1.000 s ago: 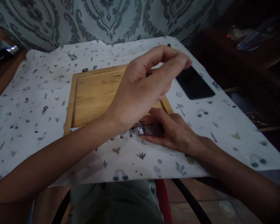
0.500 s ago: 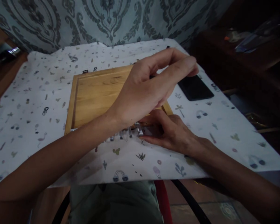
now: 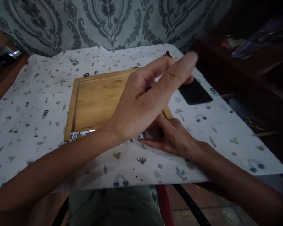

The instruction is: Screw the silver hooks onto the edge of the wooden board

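Observation:
A framed wooden panel (image 3: pixel 96 100) lies on the patterned tablecloth, with small shiny metal fittings (image 3: pixel 84 133) along its near edge. My left hand (image 3: pixel 141 100) is raised above the panel's right part, fingers curled and thumb stretched along them. A dark patch shows by its palm, but what it grips, if anything, is hidden. Below it, at the near right edge of the panel, my right hand (image 3: pixel 172 135) has its fingers closed around a small metal fitting (image 3: pixel 141 136). My left hand and forearm hide the middle fittings and part of the panel.
A black phone (image 3: pixel 195 92) lies right of the panel. A small dark object (image 3: pixel 167 54) sits near the far table edge. The white tablecloth (image 3: pixel 42 100) covers the table up to a patterned curtain-like backdrop (image 3: pixel 108 25). Dark shelves (image 3: pixel 250 72) stand at the right.
My left hand has shifted slightly left, its thumb tilting more upward. More metal fittings now show at the panel's near left. My right hand has stayed at the near right edge.

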A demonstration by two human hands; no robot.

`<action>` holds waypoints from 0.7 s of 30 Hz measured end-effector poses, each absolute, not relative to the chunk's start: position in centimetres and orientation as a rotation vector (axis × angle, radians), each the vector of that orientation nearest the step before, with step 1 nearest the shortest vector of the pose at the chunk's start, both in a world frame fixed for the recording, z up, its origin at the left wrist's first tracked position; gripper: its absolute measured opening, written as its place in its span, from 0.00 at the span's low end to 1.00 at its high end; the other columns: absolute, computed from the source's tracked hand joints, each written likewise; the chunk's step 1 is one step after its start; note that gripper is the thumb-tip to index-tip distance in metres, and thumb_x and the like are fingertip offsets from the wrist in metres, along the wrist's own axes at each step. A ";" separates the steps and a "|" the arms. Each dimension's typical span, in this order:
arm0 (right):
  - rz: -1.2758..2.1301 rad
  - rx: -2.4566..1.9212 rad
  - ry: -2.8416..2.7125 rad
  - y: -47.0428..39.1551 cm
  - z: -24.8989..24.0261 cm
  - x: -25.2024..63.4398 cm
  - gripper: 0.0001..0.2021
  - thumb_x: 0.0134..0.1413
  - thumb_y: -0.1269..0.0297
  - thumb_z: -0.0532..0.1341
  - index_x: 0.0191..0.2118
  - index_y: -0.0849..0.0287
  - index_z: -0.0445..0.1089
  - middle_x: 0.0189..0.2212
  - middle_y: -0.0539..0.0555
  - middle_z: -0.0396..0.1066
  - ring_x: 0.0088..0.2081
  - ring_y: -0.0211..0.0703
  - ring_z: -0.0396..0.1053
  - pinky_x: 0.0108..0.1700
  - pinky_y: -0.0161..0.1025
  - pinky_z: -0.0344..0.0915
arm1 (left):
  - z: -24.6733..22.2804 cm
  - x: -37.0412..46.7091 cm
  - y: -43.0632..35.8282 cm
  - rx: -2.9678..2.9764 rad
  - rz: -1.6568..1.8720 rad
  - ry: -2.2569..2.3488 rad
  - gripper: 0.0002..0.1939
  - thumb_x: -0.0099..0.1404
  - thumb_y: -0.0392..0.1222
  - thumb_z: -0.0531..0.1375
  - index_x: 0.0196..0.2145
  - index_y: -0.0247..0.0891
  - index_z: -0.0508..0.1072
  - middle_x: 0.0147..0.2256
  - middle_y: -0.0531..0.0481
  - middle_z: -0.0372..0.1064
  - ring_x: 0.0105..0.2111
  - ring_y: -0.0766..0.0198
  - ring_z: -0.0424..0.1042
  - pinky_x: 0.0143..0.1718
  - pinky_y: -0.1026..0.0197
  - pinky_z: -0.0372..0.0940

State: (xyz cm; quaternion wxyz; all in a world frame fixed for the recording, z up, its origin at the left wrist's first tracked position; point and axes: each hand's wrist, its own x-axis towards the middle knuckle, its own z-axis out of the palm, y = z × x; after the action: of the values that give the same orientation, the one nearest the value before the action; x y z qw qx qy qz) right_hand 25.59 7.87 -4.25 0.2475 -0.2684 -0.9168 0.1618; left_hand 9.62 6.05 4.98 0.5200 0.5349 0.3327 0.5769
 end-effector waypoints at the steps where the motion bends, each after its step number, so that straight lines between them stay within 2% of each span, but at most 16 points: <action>1: 0.441 -0.723 -2.493 7.9 -4.3 25.6 0.28 0.63 0.46 0.58 0.59 0.61 0.60 0.28 0.51 0.78 0.22 0.44 0.73 0.24 0.38 0.68 | 5.2 9.6 6.1 1.250 1.364 0.795 0.18 0.71 0.48 0.58 0.25 0.37 0.69 0.14 0.62 0.44 0.14 0.76 0.42 0.17 0.65 0.42; 4: 0.468 -0.717 -2.483 7.9 -4.3 25.6 0.29 0.64 0.44 0.56 0.60 0.61 0.59 0.31 0.53 0.79 0.24 0.44 0.75 0.26 0.39 0.70 | 5.8 9.5 6.2 1.176 1.351 0.818 0.18 0.74 0.40 0.53 0.25 0.34 0.68 0.13 0.64 0.44 0.13 0.79 0.43 0.16 0.69 0.43; 8: 0.516 -0.749 -2.497 7.8 -4.1 25.7 0.29 0.64 0.46 0.57 0.61 0.61 0.58 0.33 0.54 0.80 0.28 0.46 0.77 0.31 0.41 0.73 | 5.9 9.3 6.3 1.176 1.375 0.813 0.18 0.74 0.38 0.52 0.25 0.33 0.68 0.12 0.64 0.45 0.12 0.81 0.44 0.17 0.72 0.45; 15: 0.537 -0.768 -2.513 7.7 -4.0 25.8 0.29 0.63 0.47 0.59 0.62 0.61 0.58 0.31 0.53 0.79 0.26 0.45 0.76 0.30 0.42 0.73 | 5.1 9.4 6.5 1.193 1.447 0.752 0.20 0.74 0.41 0.54 0.23 0.34 0.68 0.13 0.62 0.45 0.13 0.81 0.45 0.19 0.70 0.50; 21: 0.532 -0.720 -2.498 7.8 -4.0 25.8 0.29 0.63 0.49 0.60 0.62 0.60 0.57 0.37 0.55 0.81 0.32 0.47 0.79 0.32 0.41 0.74 | 5.3 9.2 6.4 1.225 1.417 0.763 0.19 0.73 0.44 0.57 0.24 0.35 0.68 0.14 0.62 0.46 0.13 0.80 0.42 0.17 0.67 0.45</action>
State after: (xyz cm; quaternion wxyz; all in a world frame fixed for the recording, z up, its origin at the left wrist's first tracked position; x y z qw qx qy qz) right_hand 25.77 7.81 -4.02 0.2416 -0.2634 -0.9135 0.1944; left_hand 9.19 6.36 5.35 0.5307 0.5134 0.3195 0.5939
